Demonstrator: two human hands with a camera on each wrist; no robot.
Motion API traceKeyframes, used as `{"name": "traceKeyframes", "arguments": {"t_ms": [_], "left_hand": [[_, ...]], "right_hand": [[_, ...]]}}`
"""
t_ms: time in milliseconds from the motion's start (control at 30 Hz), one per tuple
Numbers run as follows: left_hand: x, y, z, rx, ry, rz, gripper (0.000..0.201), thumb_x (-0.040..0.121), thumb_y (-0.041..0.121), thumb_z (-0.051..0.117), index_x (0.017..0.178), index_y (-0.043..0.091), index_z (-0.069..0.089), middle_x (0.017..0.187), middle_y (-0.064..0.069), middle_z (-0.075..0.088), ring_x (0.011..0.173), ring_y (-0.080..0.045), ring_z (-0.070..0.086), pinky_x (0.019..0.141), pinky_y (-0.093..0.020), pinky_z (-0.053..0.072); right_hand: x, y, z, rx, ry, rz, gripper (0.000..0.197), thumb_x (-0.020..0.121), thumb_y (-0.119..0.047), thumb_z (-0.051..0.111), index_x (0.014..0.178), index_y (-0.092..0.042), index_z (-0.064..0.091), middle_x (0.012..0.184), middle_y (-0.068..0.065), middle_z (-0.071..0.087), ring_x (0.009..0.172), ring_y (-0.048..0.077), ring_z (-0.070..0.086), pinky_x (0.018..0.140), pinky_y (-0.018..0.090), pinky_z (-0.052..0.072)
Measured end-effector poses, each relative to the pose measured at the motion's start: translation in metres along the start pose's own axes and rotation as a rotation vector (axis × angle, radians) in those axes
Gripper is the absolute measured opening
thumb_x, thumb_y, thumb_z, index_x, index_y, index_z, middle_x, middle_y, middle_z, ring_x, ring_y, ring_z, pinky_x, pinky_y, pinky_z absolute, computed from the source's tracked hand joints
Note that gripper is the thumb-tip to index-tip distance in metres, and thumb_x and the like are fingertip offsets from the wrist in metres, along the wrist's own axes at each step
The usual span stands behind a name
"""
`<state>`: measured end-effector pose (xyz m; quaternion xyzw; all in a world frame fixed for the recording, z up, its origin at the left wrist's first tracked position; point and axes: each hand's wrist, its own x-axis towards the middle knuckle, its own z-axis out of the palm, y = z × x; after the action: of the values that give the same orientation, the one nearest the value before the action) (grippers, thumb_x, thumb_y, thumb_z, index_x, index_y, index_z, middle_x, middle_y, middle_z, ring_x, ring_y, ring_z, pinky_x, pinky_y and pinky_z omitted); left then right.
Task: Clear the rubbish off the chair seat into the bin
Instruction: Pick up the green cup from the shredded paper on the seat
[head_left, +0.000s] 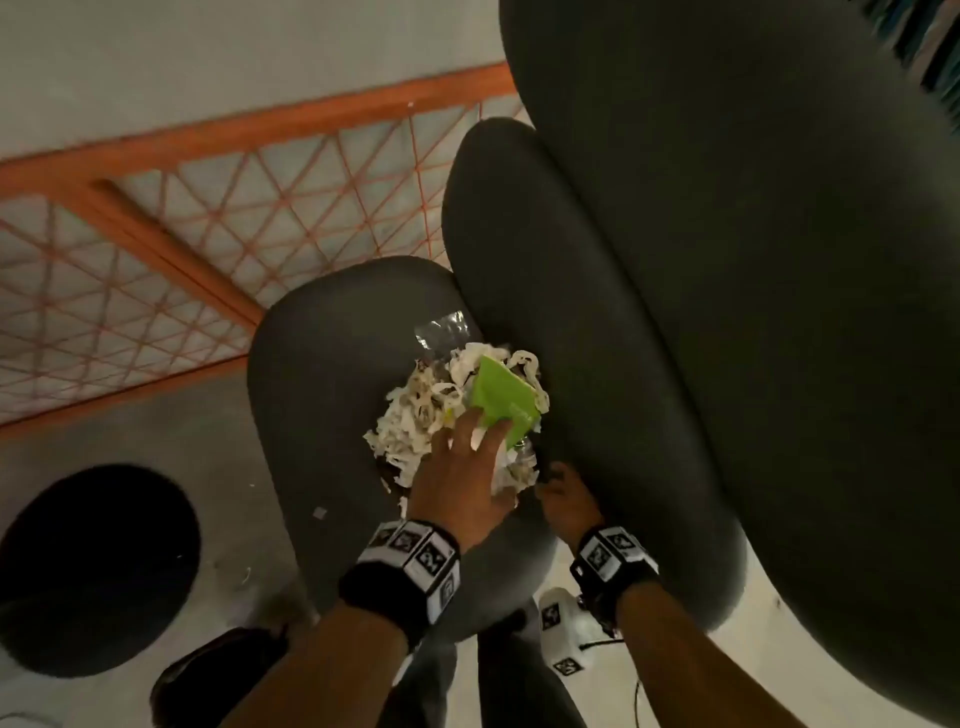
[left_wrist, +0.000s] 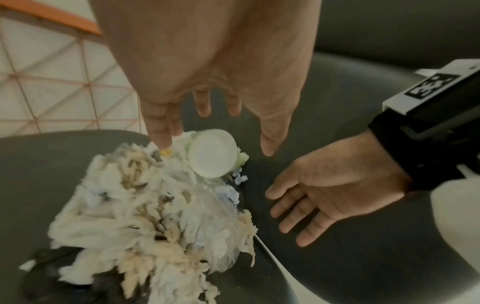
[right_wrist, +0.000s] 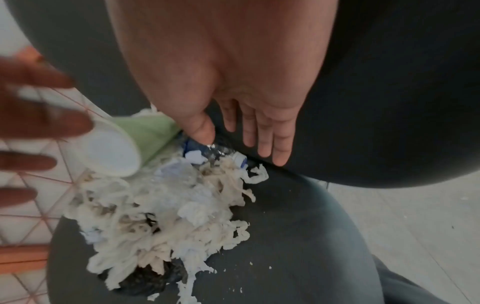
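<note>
Fingers of both hands — left hand (head_left: 462, 483), right hand (head_left: 563, 501) — spread over shredded paper (head_left: 415, 421) (grey chair seat (head_left: 311, 364), concrete floor (head_left: 156, 426)).

Head camera looks steeply down; wrist cameras sit close — all share the chair seat (head_left: 311, 374).

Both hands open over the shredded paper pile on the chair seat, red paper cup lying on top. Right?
Wrong on one point: the paper cup is green, not red, as the head view shows. The rest holds: left hand and right hand are both open at the shredded paper pile on the chair seat.
</note>
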<state>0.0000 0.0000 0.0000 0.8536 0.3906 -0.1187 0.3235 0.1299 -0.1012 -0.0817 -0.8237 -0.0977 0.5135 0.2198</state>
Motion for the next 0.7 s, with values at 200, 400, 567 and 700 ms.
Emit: {"name": "traceKeyframes", "arguments": {"t_ms": [200, 400, 567, 700], "left_hand": [[0.070, -0.006, 0.045, 0.067, 0.003, -0.137, 0.083, 0.083, 0.045, 0.067, 0.149, 0.037, 0.017, 0.164, -0.002, -0.001, 0.144, -0.037, 0.021, 0.107, -0.055, 0.041], [0.070, -0.028, 0.054, -0.081, 0.138, -0.088, 0.072, 0.077, 0.041, 0.070, 0.142, 0.031, 0.040, 0.159, -0.002, 0.024, 0.133, -0.034, 0.041, 0.086, -0.049, 0.056], [0.053, -0.036, 0.031, -0.414, 0.232, -0.060, 0.066, 0.078, 0.036, 0.074, 0.138, 0.034, 0.046, 0.151, 0.011, 0.033, 0.130, -0.010, 0.043, 0.091, -0.027, 0.049], [0.043, -0.045, 0.002, -0.587, 0.243, -0.061, 0.061, 0.079, 0.040, 0.072, 0.134, 0.037, 0.047, 0.139, 0.019, 0.037, 0.120, 0.004, 0.043, 0.091, -0.010, 0.038]], "right_hand": [[0.062, 0.009, 0.031, -0.050, 0.047, -0.051, 0.045, 0.095, -0.018, 0.054, 0.139, -0.010, 0.047, 0.141, 0.013, 0.052, 0.131, 0.033, 0.048, 0.104, 0.035, 0.037], [0.085, 0.009, 0.049, -0.075, 0.100, -0.020, 0.045, 0.096, -0.011, 0.045, 0.141, -0.008, 0.045, 0.146, 0.015, 0.048, 0.135, 0.033, 0.045, 0.111, 0.039, 0.036], [0.073, 0.001, 0.043, -0.026, 0.158, 0.054, 0.036, 0.088, -0.026, 0.063, 0.120, -0.012, 0.057, 0.120, 0.017, 0.065, 0.112, 0.037, 0.061, 0.082, 0.032, 0.046], [0.046, -0.014, 0.033, 0.053, 0.287, 0.045, 0.031, 0.082, -0.030, 0.069, 0.110, -0.020, 0.061, 0.110, 0.010, 0.070, 0.102, 0.031, 0.065, 0.079, 0.032, 0.050]]}}
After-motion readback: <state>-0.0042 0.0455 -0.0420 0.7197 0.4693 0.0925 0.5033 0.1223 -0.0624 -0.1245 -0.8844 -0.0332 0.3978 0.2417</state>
